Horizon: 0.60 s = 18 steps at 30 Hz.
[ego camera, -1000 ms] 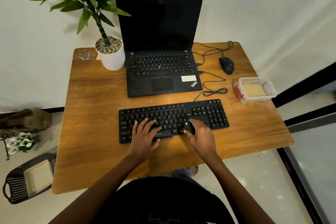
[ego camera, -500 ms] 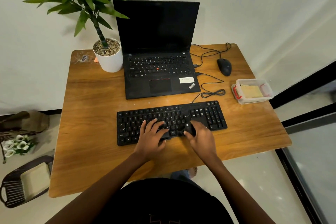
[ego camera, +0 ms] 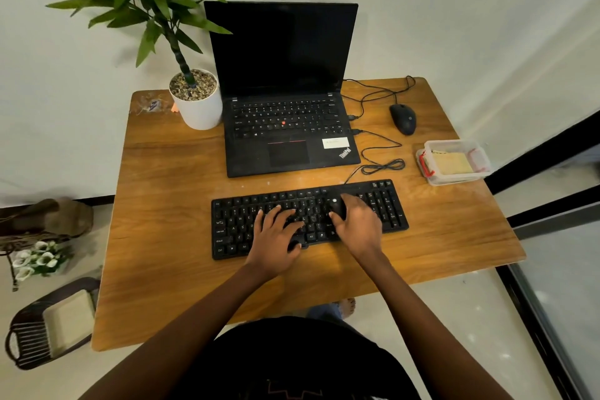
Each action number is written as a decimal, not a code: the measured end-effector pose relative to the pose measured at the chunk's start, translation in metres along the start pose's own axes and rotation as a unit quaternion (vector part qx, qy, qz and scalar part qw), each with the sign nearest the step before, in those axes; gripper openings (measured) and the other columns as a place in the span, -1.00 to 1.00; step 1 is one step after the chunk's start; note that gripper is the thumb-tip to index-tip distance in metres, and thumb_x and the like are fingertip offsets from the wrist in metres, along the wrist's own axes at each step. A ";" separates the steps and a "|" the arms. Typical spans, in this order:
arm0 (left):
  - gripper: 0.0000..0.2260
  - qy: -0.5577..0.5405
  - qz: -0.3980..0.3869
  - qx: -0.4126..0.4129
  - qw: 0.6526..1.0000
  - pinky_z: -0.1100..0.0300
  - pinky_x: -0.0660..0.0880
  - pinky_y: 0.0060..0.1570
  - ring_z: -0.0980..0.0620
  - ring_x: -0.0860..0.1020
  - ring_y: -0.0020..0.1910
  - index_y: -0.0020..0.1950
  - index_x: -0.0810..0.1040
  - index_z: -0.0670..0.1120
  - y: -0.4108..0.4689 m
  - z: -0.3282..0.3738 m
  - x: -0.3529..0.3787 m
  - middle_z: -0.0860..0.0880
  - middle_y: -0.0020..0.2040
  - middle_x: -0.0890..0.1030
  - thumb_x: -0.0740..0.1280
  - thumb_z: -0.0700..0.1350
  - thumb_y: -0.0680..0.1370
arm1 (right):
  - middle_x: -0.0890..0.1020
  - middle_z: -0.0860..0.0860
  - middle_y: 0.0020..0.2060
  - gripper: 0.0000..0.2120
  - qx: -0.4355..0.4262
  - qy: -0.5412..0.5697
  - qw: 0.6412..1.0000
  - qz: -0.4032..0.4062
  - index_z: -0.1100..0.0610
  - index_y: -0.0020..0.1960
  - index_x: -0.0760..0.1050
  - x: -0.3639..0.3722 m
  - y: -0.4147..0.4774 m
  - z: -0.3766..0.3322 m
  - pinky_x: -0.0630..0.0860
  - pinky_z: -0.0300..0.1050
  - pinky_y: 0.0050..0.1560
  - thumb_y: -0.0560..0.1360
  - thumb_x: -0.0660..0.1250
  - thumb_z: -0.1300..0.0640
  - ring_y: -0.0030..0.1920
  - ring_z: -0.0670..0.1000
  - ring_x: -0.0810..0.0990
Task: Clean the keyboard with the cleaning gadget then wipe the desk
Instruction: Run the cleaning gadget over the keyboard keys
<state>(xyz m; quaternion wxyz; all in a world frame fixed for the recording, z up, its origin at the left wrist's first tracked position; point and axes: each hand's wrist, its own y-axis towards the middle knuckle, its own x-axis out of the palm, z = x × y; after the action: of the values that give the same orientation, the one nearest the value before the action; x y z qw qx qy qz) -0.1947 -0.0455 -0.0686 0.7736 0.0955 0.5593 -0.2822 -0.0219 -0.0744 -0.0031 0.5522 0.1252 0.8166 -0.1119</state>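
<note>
I saw the keyboard (ego camera: pixel 308 218) lying on the wooden bench (ego camera: pixel 162 221) in the centre of the frame, just below the laptop (ego camera: pixel 285 127). Its long axis ran from left to right across the picture, a little tilted, so the right end with the number pad sat higher than the left end. The space bar row faced the bottom of the frame, toward the person, and its cable (ego camera: pixel 383 167) left the upper edge and lay in a small coil near the laptop's right corner.

The left hand (ego camera: pixel 276 237) rested flat on the middle keys, with its fingers (ego camera: pixel 285 213) straight and spread apart, holding nothing. The right hand (ego camera: pixel 360 227) was over the right half of the keyboard and held the cleaning gadget (ego camera: pixel 336 206), a small dark thing with a pale dot on top. The thumb lay against its lower left side and the other fingers curled over its right side. The gadget stood on the keys, just to the left of the number pad. I could not tell which way it pointed, because the hand covered most of it.

At the upper right of the bench were a black mouse (ego camera: pixel 402 118) and, below it, a clear container (ego camera: pixel 461 176). A white plant pot (ego camera: pixel 201 112) stood at the upper left, touching the laptop's side.
</note>
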 end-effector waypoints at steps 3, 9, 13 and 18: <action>-0.55 0.000 -0.010 -0.004 1.000 -0.08 -0.32 0.43 -0.05 -0.07 0.53 0.45 0.29 0.09 0.000 0.001 -0.001 0.03 0.52 0.13 0.20 0.09 0.56 | 0.62 0.11 0.06 -0.60 -0.010 0.031 0.999 -0.023 0.18 0.27 0.44 0.004 0.000 -0.008 0.55 -0.04 -0.03 0.50 0.34 0.03 0.03 0.12 0.62; -0.56 -0.015 -0.016 -0.002 1.000 -0.05 -0.34 0.42 -0.04 -0.08 0.53 0.46 0.28 0.09 -0.001 0.000 -0.002 0.04 0.52 0.13 0.18 0.08 0.57 | 0.65 0.14 -0.06 -0.65 0.084 0.064 0.994 0.036 0.21 0.17 0.48 -0.016 0.015 0.012 0.47 -0.14 -0.19 0.48 0.37 0.03 -0.03 0.15 0.63; -0.56 -0.005 -0.021 -0.002 1.000 -0.07 -0.34 0.42 -0.04 -0.08 0.53 0.46 0.28 0.10 -0.001 -0.001 -0.001 0.05 0.52 0.13 0.18 0.09 0.57 | 0.63 0.12 0.01 -0.68 0.056 0.006 0.998 0.023 0.20 0.17 0.46 -0.009 0.010 0.011 0.44 -0.17 -0.19 0.51 0.34 0.04 -0.02 0.12 0.62; -0.55 0.009 -0.026 -0.002 1.000 -0.10 -0.30 0.44 -0.04 -0.08 0.53 0.46 0.26 0.10 0.002 0.001 -0.002 0.04 0.52 0.11 0.17 0.10 0.57 | 0.62 0.10 0.03 -0.61 -0.018 0.013 0.999 -0.025 0.20 0.26 0.44 0.007 -0.003 -0.008 0.55 -0.10 -0.07 0.51 0.33 0.03 -0.02 0.08 0.63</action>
<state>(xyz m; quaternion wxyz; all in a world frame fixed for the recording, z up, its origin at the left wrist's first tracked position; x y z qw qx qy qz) -0.1934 -0.0433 -0.0672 0.7610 0.0819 0.5692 -0.3004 -0.0329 -0.0736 -0.0068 0.5407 0.0959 0.8285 -0.1093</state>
